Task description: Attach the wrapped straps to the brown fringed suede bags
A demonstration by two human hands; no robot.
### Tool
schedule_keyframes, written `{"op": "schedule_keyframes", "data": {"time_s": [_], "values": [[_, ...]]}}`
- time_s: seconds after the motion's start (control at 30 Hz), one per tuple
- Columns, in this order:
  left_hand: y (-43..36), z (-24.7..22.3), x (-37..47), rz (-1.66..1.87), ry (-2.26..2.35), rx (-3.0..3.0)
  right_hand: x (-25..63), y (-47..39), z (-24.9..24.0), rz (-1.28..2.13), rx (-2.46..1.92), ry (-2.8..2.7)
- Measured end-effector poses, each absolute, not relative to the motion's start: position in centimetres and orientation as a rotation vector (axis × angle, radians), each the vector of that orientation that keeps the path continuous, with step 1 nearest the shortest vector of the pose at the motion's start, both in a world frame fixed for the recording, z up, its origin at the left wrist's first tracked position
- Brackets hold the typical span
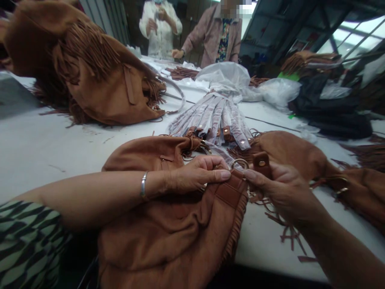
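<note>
A brown fringed suede bag (168,237) lies at the near table edge, with a leather tab and a metal ring (240,162) at its upper right corner. My left hand (200,172) pinches the tab between thumb and fingers, just left of the ring. On the other side, my right hand (278,184) has its thumb at the tab's right edge beside the ring. A leather strap end (261,163) with a round metal stud shows between the fingers of that hand.
Plastic-wrapped straps (215,116) fan out on the white table (39,148) behind the bag. Other brown bags lie at the upper left (99,92) and right (288,152). Plastic bags (224,76) sit farther back. Two people stand across the table.
</note>
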State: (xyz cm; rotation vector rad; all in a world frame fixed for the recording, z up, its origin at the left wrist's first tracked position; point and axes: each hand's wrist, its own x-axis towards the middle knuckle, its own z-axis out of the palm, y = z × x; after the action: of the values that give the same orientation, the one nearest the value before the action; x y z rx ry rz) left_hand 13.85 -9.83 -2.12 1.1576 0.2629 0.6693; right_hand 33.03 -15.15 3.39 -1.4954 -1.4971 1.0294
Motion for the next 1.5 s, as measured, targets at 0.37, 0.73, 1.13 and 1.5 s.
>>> {"op": "schedule_keyframes", "data": {"time_s": [0.37,0.73,1.13,1.5], "values": [[-10.6,-1.2,13.4,0.58,0.129,1.296,32.1,-16.5,5.9,0.828,-1.585,-1.745],[-10.1,-0.6,12.7,0.611,0.051,1.288,30.8,-15.3,8.5,1.072,-1.528,-1.695],[-10.6,-0.4,12.7,0.542,0.053,1.301,32.9,-18.1,5.8,0.851,-1.596,-1.835],[-10.2,-1.4,12.9,0.659,0.049,1.433,30.4,-18.5,3.2,0.82,-1.453,-1.274]]}}
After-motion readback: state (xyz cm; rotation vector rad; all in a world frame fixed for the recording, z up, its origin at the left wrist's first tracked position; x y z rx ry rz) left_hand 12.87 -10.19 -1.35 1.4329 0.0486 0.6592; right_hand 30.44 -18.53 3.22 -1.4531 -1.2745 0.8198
